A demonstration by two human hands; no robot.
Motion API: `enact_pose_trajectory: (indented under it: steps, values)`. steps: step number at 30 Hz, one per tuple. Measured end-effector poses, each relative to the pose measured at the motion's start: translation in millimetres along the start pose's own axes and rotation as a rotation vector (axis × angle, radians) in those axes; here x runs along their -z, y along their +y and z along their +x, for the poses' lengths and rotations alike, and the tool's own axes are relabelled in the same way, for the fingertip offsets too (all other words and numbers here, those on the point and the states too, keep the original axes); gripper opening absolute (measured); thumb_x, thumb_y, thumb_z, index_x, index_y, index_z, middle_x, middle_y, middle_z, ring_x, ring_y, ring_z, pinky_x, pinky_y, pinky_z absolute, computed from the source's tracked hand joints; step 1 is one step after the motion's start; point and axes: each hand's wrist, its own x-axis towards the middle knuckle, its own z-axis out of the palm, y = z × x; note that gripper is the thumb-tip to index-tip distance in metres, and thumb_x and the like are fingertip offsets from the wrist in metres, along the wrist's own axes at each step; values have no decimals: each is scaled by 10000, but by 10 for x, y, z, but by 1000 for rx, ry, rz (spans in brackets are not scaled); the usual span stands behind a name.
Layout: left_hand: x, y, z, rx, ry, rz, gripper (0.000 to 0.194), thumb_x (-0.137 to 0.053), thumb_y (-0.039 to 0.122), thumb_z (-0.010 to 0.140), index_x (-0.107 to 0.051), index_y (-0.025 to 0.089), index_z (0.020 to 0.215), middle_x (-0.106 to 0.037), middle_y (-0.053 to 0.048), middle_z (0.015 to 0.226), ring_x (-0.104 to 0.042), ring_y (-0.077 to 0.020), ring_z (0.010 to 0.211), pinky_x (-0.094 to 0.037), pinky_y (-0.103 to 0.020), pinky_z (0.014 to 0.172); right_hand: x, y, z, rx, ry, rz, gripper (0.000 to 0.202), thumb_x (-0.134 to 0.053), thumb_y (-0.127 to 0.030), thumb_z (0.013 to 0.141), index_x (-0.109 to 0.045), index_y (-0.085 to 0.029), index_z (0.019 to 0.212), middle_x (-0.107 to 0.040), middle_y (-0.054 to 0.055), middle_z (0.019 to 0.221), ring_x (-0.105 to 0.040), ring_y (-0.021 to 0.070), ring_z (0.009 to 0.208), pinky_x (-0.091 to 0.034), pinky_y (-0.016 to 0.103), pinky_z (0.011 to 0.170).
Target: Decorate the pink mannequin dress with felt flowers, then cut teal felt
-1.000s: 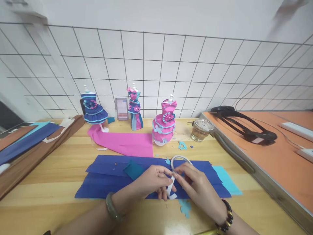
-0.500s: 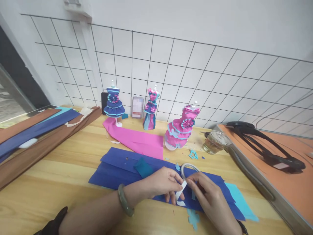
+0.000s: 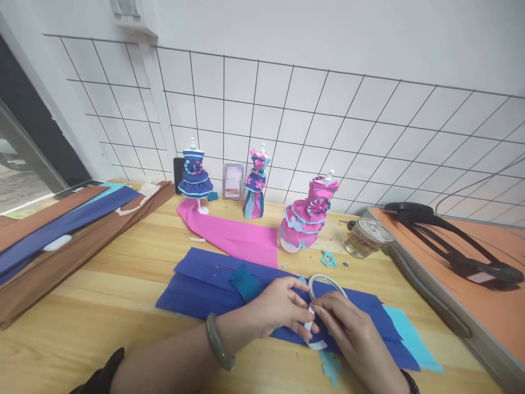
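My right hand (image 3: pixel 348 323) pinches a roll of tape (image 3: pixel 326 276) at its near edge, thumb and index fingertips closed on it. A short white strip of tape (image 3: pixel 317 345) hangs from there, its lower end curled. Around this strip my left hand (image 3: pixel 285 309) bends its thumb and lower fingers, while its index finger stretches toward the roll. Fingers partly hide the strip. Under both hands lies a dark blue crepe paper sheet (image 3: pixel 192 284), with a teal paper piece (image 3: pixel 245 283) on it. A light blue flower-shaped cutout (image 3: pixel 330 368) lies just in front.
Three small dress forms stand behind: a blue dress (image 3: pixel 196 180), a multicoloured one (image 3: pixel 255 186) and a pink one (image 3: pixel 305 219). Pink paper (image 3: pixel 233 235) lies between. At right are a lidded glass (image 3: pixel 365 238) and a black strap-like device (image 3: pixel 443 241); brown paper (image 3: pixel 94 238) lies left.
My left index finger has lifted and stretched toward the tape roll. The strip hangs more upright, with more of it behind my left fingers. The whole view has shifted slightly.
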Motion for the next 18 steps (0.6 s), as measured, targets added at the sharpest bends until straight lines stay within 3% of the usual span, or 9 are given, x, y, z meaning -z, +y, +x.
enact_pose_trajectory:
  steps: [7, 13, 18]
  values:
    - [5, -27, 6, 24, 18, 20, 411, -751, 92, 504, -550, 98, 862, -576, 26, 577, -629, -146, 508, -510, -281, 565, 58, 6, -4, 38, 14, -41, 174, -403, -221, 918, -574, -216, 950, -593, 54, 864, -591, 147, 755, -479, 262, 661]
    - [5, -22, 18, 28, -29, 85, 271, -727, 193, 585, -578, 96, 790, -558, 18, 556, -620, -138, 507, -507, -277, 554, 114, 7, 1, 141, 5, -132, 281, -373, -196, 925, -576, -234, 1115, -602, 84, 954, -605, 154, 817, -491, 255, 662]
    - [30, -32, 28, -21, -54, 102, 334, -702, 195, 618, -591, 113, 921, -575, 14, 619, -635, -140, 540, -517, -279, 577, 121, -7, 12, 81, 2, -176, 276, -382, -226, 923, -587, -230, 1107, -616, 85, 922, -600, 164, 782, -482, 281, 644]
